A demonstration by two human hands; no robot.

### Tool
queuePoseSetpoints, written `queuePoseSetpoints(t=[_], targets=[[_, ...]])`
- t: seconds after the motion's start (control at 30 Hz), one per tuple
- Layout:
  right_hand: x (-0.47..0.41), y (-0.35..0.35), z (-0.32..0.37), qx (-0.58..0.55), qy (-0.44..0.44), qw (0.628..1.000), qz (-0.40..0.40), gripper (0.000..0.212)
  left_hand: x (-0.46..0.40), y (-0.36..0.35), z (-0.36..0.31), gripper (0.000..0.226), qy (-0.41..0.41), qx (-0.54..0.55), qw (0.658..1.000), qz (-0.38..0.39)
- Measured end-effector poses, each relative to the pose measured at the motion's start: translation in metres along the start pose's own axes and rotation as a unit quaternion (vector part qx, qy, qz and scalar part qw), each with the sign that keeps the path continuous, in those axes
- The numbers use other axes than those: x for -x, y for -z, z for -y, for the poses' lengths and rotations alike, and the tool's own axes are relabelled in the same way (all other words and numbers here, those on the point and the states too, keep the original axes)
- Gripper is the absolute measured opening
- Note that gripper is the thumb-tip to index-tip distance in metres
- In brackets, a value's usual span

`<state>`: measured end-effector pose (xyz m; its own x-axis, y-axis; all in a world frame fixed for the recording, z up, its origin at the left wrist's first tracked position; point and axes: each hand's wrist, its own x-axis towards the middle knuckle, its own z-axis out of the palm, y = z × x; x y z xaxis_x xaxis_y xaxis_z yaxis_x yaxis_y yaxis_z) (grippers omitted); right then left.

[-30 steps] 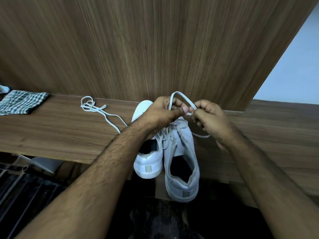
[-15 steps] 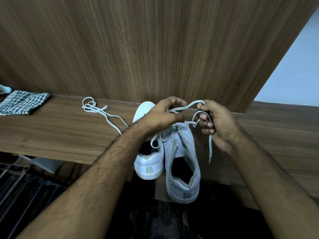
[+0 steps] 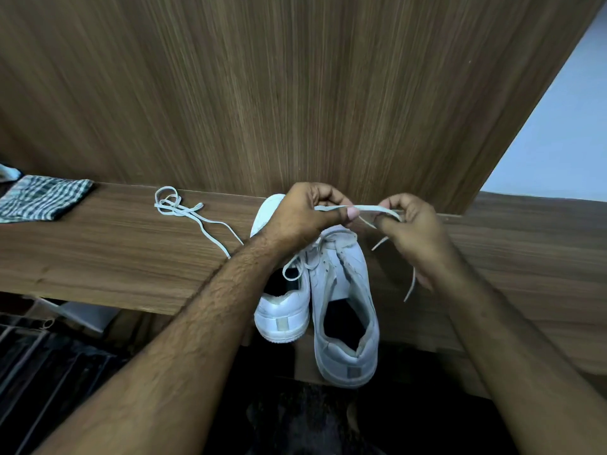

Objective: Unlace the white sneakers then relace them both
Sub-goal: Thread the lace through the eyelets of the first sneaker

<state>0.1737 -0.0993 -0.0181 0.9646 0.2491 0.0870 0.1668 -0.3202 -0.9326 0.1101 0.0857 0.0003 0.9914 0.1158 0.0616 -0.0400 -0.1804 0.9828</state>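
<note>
Two white sneakers stand side by side on a wooden shelf [image 3: 115, 257], heels toward me and hanging over its front edge. The left sneaker [image 3: 284, 310] is partly hidden by my left forearm. The right sneaker [image 3: 345, 310] has its white lace [image 3: 371, 209] stretched flat between my hands above its tongue. My left hand [image 3: 308, 215] pinches one end of that stretch between thumb and fingers. My right hand [image 3: 414, 231] pinches the other end, and loose lace tails dangle below it. A second loose white lace [image 3: 184, 211] lies coiled on the shelf to the left.
A wood-grain panel [image 3: 262, 93] rises directly behind the sneakers. A folded checked cloth [image 3: 42, 198] lies at the shelf's far left. Below the shelf at the left are dark slats [image 3: 39, 372] and a pale flat object [image 3: 82, 315].
The lace loop held up between my hands a second ago has been drawn out flat and level. My right hand has shifted right and its lace tail now hangs lower.
</note>
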Motion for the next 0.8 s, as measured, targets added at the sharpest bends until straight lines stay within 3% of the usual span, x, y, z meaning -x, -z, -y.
queuePoseSetpoints(t=[0.07,0.13,0.23,0.3,0.37,0.43,0.53,0.6,0.7,0.8], targets=[[-0.002,0.000,-0.007,0.152,0.064,0.986,0.004,0.010,-0.001,0.000,-0.001,0.018,-0.025,-0.039,0.999,-0.027],[-0.003,-0.003,-0.008,0.190,0.068,0.979,0.025,0.004,-0.002,0.000,0.000,0.018,-0.021,-0.015,0.999,-0.038],[-0.001,-0.007,-0.009,0.140,0.038,0.983,0.112,0.015,-0.004,0.001,0.002,0.015,-0.012,0.015,0.998,-0.062],[0.003,-0.003,-0.008,0.117,0.032,0.972,0.201,0.008,-0.006,0.002,0.003,0.015,-0.018,0.008,0.997,-0.071],[0.010,0.001,0.001,0.073,0.044,0.953,0.291,0.024,-0.007,0.001,0.003,0.014,-0.029,0.016,0.996,-0.079],[0.014,0.001,0.010,-0.006,0.046,0.944,0.325,0.030,-0.008,0.000,0.003,0.013,-0.036,0.027,0.995,-0.089],[0.015,-0.004,0.013,-0.062,0.017,0.957,0.284,0.017,-0.007,0.000,0.002,0.011,-0.032,0.040,0.994,-0.094],[0.011,-0.005,0.007,0.029,0.038,0.978,0.205,0.008,-0.007,0.002,0.004,0.013,-0.029,0.032,0.994,-0.105],[0.009,-0.004,-0.001,0.239,0.078,0.963,0.099,0.022,-0.008,0.002,0.006,0.016,-0.023,0.004,0.993,-0.117],[0.012,-0.008,0.012,0.178,0.068,0.981,0.024,0.033,-0.009,0.002,0.006,0.016,-0.020,-0.009,0.994,-0.111]])
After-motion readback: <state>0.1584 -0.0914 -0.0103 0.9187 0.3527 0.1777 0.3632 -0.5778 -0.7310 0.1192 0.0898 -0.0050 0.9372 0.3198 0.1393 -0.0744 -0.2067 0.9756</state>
